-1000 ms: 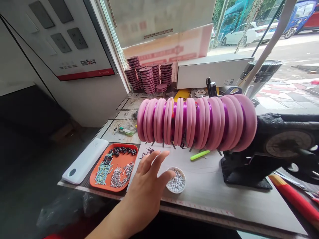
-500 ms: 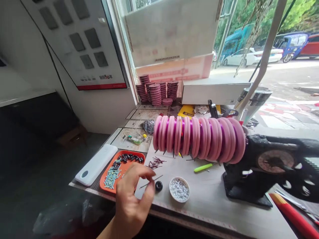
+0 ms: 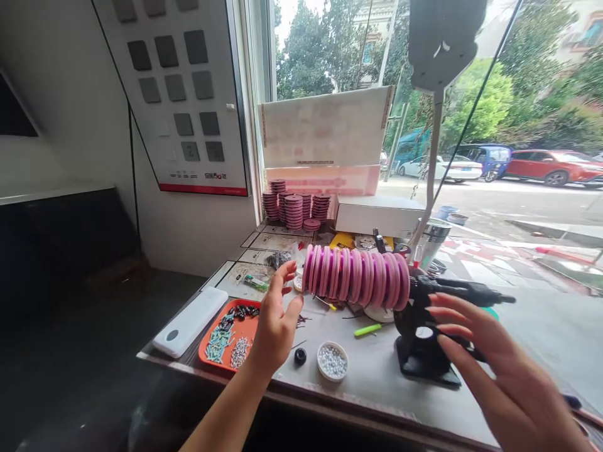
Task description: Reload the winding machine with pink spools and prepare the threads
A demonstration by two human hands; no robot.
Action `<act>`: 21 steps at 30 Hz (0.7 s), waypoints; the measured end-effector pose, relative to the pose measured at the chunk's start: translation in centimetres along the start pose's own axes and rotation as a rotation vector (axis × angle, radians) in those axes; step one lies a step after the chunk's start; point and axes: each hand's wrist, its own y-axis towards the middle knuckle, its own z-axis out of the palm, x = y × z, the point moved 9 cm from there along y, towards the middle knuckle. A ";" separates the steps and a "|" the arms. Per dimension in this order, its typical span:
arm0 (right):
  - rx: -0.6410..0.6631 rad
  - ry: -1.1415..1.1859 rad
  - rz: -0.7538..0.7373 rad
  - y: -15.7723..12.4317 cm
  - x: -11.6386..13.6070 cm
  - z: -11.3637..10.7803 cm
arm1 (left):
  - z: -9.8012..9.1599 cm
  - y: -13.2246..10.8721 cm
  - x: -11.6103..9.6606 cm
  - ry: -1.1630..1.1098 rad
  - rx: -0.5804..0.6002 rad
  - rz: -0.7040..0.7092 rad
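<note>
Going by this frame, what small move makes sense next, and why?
Probably bring the left hand onto the near end of the pink spool row: it is open and curved beside that end, while the right hand, also open, is by the black machine.

Spools [image 3: 357,277]: pink, round, set on edge in one tightly packed row along a near-level axis. Purple winding [image 3: 331,258] is seen in some of the gaps (wire or thread, can't be told). Row is carried at its right end by the winder [image 3: 406,325]; left end is hung out above the bench [image 3: 372,378]. Winder: black, stood upright, partly hidden at right.
</note>
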 end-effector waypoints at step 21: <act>-0.014 -0.379 0.221 9.5 -2.6 4.6 | -1.6 -0.7 2.5 -0.027 -0.084 -0.122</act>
